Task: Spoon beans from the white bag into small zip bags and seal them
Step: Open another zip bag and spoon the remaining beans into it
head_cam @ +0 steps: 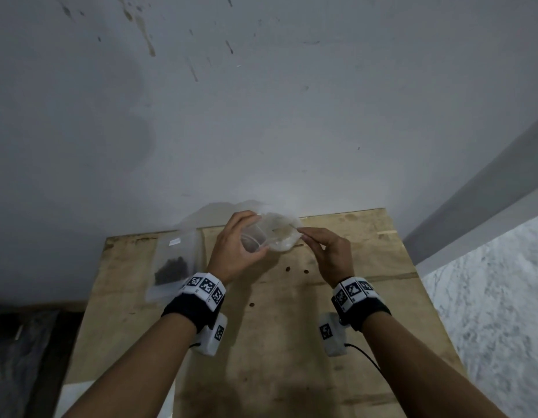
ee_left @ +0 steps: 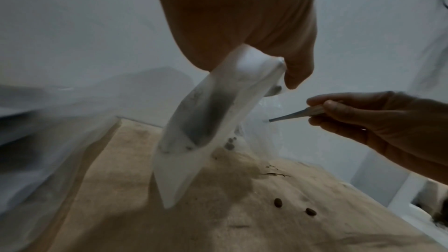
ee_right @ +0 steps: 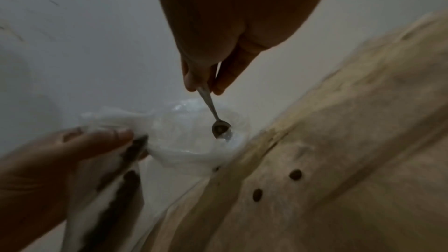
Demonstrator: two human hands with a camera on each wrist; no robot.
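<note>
My left hand [head_cam: 253, 234] holds a small clear zip bag [ee_left: 206, 122] up by its mouth, and dark beans show inside it. Beside it, the white bag [head_cam: 284, 236] stands at the far edge of the table. My right hand [head_cam: 304, 233] pinches the handle of a small metal spoon [ee_right: 208, 102]. The spoon's bowl [ee_right: 220, 128] is down inside the white bag's open mouth [ee_right: 194, 135] with a bean or two in it. In the left wrist view the spoon handle [ee_left: 290, 117] points into the white bag [ee_left: 261, 137] just right of the zip bag.
A zip bag with beans [head_cam: 171, 267] lies at the left of the wooden table [head_cam: 292, 342]. Loose beans [head_cam: 287, 269] [ee_left: 278, 202] [ee_right: 295, 174] lie scattered near my hands. A grey wall stands right behind the table.
</note>
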